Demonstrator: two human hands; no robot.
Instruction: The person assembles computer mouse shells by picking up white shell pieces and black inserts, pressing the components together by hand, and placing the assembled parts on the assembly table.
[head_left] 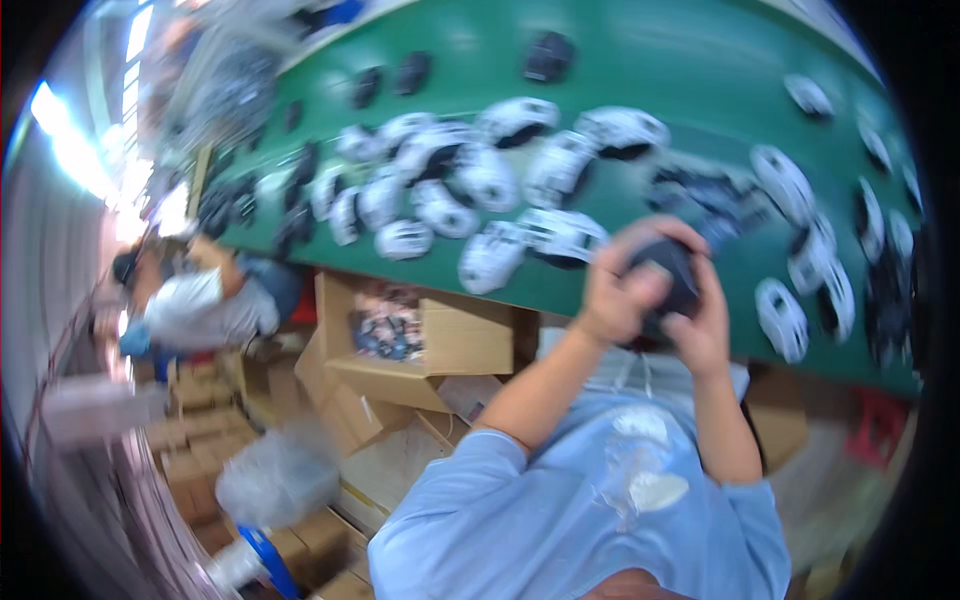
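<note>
Near the front edge of the green table (690, 60), a dark rounded piece (675, 268) is held between my two hands. My left hand (615, 295) wraps round its left side, the thumb pressed across it. On its right side my right hand (708, 325) is closed, with the fingers curled over. Motion blur hides the piece's finer shape. Beyond my hands, white hollow shells with dark markings (565, 232) lie in a loose group. Several dark pieces (705, 195) sit in a heap just past my fingers.
More white shells (783, 318) and dark parts (885, 300) lie to the right. A few dark pieces (548, 57) are at the far side. Below the table, an open carton (465, 335) holds small parts. Another person (210, 300) sits at the left near stacked boxes (205, 440).
</note>
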